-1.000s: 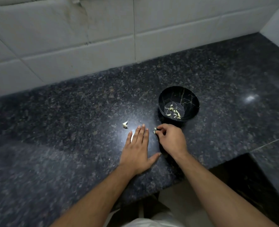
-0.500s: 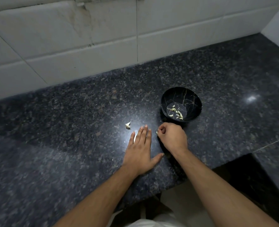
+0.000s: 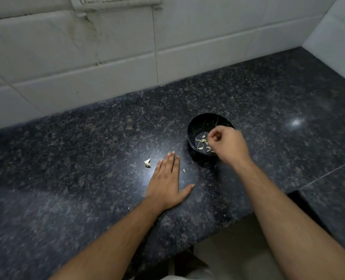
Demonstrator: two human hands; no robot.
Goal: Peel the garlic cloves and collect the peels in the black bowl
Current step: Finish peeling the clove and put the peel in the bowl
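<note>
The black bowl [image 3: 199, 122] stands on the dark granite counter with several pale garlic peels [image 3: 203, 141] in its bottom. My right hand [image 3: 226, 145] hovers over the bowl's near right side, its fingers curled and its fingertips pinched together over the peels; the bit of peel between them is too small to make out. My left hand [image 3: 166, 182] lies flat on the counter, palm down with fingers straight, left of the bowl. A garlic clove [image 3: 147, 163] lies just left of that hand's fingertips. A small peel scrap [image 3: 184, 170] lies right of them.
The granite counter [image 3: 86, 158] runs wide to the left and behind the bowl, backed by a white tiled wall [image 3: 107, 67]. Its front edge passes under my forearms. A lower dark surface [image 3: 333, 199] lies to the right.
My right hand has lifted from the counter beside my left fingertips and moved up and right over the bowl. My left hand has stayed flat.
</note>
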